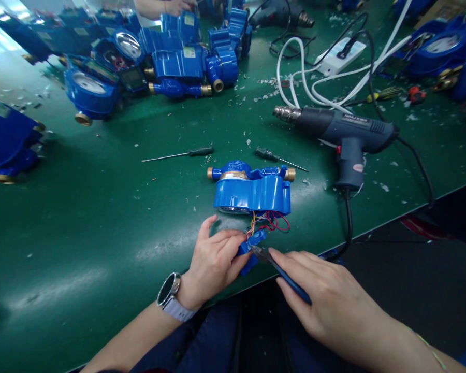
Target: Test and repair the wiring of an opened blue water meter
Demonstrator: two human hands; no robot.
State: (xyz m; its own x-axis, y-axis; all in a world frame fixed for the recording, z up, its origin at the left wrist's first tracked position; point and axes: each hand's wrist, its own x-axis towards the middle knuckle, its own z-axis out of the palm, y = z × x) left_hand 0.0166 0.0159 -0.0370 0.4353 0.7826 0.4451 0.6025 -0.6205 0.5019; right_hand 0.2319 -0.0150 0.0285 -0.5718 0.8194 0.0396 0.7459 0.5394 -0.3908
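A blue water meter (252, 189) with brass ends lies on the green table (101, 207) in front of me. Red, yellow and other thin wires (270, 221) run from it to a small blue plastic part (250, 251). My left hand (213, 261), with a watch on the wrist, pinches that part at the table's near edge. My right hand (326, 300) is closed on blue-handled pliers (281, 272), whose dark tip touches the small part next to the wires.
A grey heat gun (341, 134) lies to the right with its black cord over the edge. Two screwdrivers (186, 154) (277, 158) lie behind the meter. Several blue meters (171, 57) are piled at the back, with white cables and a power strip (339, 57). Another person's hand (166, 6) shows at the far edge.
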